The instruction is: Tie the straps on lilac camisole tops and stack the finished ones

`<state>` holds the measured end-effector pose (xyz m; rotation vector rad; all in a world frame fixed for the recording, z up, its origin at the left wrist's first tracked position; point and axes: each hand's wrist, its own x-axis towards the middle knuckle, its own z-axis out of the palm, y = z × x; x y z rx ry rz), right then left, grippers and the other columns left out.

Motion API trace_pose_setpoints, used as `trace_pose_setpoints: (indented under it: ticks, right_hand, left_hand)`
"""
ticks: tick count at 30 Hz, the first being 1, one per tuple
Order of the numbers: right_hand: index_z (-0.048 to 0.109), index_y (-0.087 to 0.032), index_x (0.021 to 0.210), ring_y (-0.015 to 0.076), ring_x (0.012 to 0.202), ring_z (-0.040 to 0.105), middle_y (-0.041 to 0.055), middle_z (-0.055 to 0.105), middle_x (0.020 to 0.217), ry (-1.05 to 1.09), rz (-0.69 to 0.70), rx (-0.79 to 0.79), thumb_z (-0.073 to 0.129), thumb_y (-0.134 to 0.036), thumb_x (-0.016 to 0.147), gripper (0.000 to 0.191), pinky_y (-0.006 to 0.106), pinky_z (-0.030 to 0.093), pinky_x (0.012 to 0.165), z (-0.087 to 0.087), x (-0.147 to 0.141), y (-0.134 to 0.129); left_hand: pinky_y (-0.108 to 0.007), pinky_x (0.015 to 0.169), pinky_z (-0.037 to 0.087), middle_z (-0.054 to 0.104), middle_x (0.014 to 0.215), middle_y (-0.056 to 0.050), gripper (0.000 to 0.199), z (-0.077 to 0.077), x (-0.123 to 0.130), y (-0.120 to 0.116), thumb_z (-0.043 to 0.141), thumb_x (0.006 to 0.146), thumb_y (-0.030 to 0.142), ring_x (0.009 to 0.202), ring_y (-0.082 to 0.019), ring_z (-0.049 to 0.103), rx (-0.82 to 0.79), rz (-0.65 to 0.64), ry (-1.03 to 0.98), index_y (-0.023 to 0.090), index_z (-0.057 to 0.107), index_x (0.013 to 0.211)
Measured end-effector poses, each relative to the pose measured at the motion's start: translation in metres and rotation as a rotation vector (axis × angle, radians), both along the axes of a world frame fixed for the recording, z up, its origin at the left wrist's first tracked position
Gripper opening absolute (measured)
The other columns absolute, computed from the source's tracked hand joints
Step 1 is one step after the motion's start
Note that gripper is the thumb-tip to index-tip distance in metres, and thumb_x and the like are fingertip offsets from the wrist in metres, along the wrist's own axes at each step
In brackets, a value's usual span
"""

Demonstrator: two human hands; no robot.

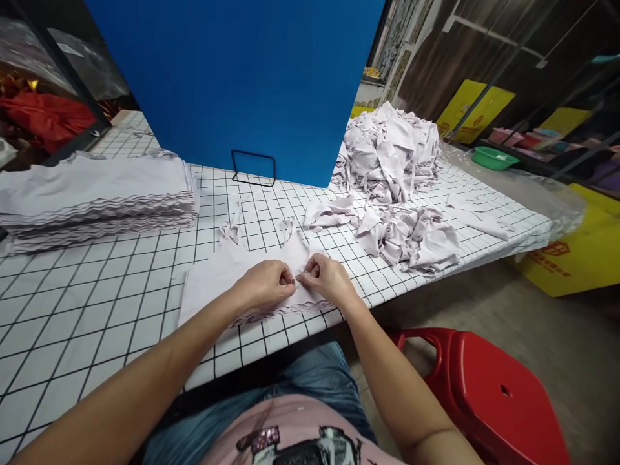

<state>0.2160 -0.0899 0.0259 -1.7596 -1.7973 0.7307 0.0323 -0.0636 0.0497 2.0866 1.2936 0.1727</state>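
Observation:
A pale pinkish-white camisole (213,281) lies flat near the table's front edge, its thin straps pointing away from me and its wavy hem towards me. My left hand (268,284) is closed in a pinch over the middle of the cloth. Close beside it, my right hand (325,279) pinches as well, the fingertips of both hands almost meeting on the camisole. What exactly sits between the fingertips is too small to make out, but they appear to grip the fabric.
A neat stack of similar garments (97,194) stands on the left. Loose crumpled pieces (411,236) and a big heap (392,152) lie to the right on the checked tablecloth (97,303). A blue board (242,84) rises behind; a red stool (504,394) is at lower right.

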Motion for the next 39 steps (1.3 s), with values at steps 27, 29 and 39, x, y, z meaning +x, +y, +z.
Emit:
trace_pose_setpoints:
  ticks: [27,29,39]
  right_hand:
    - [0.063,-0.017,0.087,0.0123,0.072,0.052,0.001,0.061,0.08,-0.003,0.743,0.207,0.052,-0.027,0.093,0.016,0.025,0.039,0.066,0.04,0.005,0.079]
    - [0.062,-0.017,0.086,0.012,0.071,0.051,0.0006,0.061,0.079,-0.001,0.692,0.224,0.051,-0.026,0.093,0.015,0.025,0.038,0.066,0.035,0.005,0.081]
    - [0.062,-0.018,0.084,0.0119,0.068,0.051,0.0008,0.061,0.077,0.174,0.582,0.073,0.054,-0.03,0.091,0.017,0.025,0.04,0.063,0.018,0.014,0.086]
  left_hand:
    - [-0.027,0.06,0.041,0.061,0.072,-0.001,0.019,0.011,-0.018,0.035,0.054,0.085,0.033,0.064,-0.014,0.053,0.122,0.086,-0.267,0.018,0.063,0.078]
    - [-0.028,0.068,0.044,0.064,0.083,-0.003,0.016,0.004,-0.018,0.035,0.055,0.086,0.031,0.076,-0.016,0.057,0.195,0.104,-0.272,0.018,0.063,0.082]
    - [-0.037,0.079,0.041,0.065,0.088,-0.004,0.017,-0.022,0.0,0.026,0.066,0.082,0.034,0.091,-0.024,0.055,0.349,0.132,-0.051,0.019,0.061,0.082]
